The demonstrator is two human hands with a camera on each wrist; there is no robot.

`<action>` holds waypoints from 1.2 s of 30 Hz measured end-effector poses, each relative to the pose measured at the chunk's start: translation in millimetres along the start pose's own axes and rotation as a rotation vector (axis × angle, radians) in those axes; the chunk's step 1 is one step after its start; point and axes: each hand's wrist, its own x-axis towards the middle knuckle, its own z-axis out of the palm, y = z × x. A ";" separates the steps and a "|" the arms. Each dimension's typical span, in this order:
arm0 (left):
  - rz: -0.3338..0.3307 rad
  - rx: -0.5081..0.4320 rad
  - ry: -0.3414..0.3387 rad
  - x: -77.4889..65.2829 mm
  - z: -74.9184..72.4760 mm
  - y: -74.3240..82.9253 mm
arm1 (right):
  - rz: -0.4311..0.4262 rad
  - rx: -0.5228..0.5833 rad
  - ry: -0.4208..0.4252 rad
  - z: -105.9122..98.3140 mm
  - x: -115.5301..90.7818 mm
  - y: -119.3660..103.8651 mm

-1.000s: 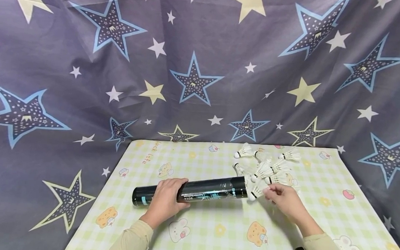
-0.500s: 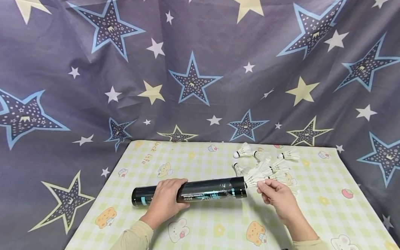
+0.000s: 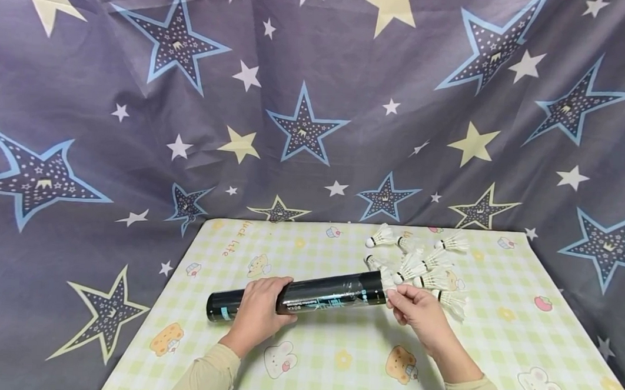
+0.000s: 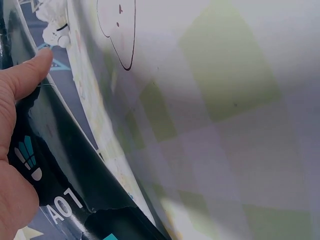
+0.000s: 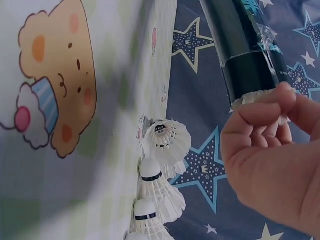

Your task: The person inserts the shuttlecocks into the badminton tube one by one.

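Observation:
A black shuttlecock tube (image 3: pixel 334 293) lies nearly level above the table, its mouth facing right. My left hand (image 3: pixel 260 310) grips it near its left end, fingers over the top. In the left wrist view that hand (image 4: pixel 17 100) lies along the dark, glossy tube (image 4: pixel 80 160). At the mouth, my right hand (image 3: pixel 420 315) pinches the feather edge of a white shuttlecock (image 5: pixel 250 98); its head is hidden inside the tube. From the right wrist view, thumb and forefinger of the right hand (image 5: pixel 270 155) meet right at the tube's rim.
Several loose shuttlecocks lie in a cluster beyond and to the right of the tube mouth, one shuttlecock (image 3: pixel 452 302) just behind the right hand. A checked cloth (image 3: pixel 347 344) covers the table. A star-patterned curtain (image 3: pixel 309 53) hangs behind the far edge.
The right hand has moved left, taking a shuttlecock from beside the tube's mouth into it. The tube's right end has tilted up slightly; the left hand keeps its grip.

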 end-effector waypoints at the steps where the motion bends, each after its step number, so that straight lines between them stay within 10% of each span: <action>1: 0.001 -0.001 0.002 0.0 -0.1 0.1 | 0.003 0.006 -0.011 0.8 -0.1 0.1; 36: -0.006 -0.008 0.005 -1.3 -3.9 3.7 | 0.024 -0.047 -0.141 7.1 -3.0 4.4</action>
